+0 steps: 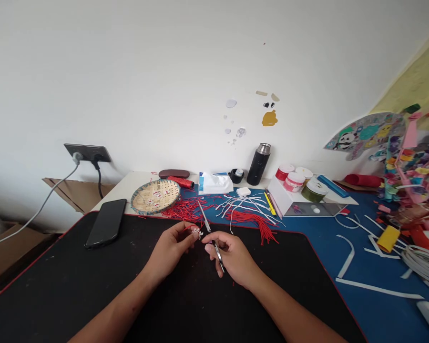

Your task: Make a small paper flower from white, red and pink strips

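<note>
From my remote seat, I see the left hand (169, 245) pinching a small white looped piece (196, 232) by its edge, above the black mat (50, 267), near the mat's far edge. The right hand (234, 257) grasps a slender metal tool (206, 224); I can't tell tweezers from scissors. I judge the step in hand to be close work on the loops, calling for a steady left pinch and the tool's tip kept clear of the fingertips.

The loops face the right hand, with no clear long axis. The tool's long axis slants: tip towards the table's far edge and slightly left, other end towards the near edge.

Just past the mat's far edge lie red threads (186, 209) and white cords (245, 205). A phone (107, 224) lies at its far left corner; a woven basket (143, 194) sits beyond.
</note>
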Demonstrator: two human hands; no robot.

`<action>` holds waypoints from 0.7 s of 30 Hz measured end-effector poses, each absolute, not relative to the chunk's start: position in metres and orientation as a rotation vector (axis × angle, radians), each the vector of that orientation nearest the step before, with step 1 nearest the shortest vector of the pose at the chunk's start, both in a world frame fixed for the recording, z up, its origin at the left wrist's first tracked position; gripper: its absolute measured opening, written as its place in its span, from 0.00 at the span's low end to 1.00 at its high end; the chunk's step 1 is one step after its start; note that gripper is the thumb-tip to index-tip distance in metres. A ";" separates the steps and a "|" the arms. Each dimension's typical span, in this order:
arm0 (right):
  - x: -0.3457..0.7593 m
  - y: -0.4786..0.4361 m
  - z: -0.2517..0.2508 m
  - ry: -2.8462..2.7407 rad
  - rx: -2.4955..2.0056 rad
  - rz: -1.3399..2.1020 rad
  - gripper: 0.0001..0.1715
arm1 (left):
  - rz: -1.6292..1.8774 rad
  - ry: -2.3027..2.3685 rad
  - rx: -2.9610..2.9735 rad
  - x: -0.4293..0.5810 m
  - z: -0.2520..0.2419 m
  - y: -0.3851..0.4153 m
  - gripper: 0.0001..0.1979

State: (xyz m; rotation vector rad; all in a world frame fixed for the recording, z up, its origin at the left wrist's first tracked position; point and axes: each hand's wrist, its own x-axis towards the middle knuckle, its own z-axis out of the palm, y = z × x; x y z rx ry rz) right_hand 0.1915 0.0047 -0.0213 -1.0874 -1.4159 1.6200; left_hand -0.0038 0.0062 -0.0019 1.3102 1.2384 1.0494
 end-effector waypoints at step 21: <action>0.192 0.003 -0.020 -1.492 -1.133 1.433 0.12 | 0.766 1.227 1.767 0.006 0.009 -0.010 0.09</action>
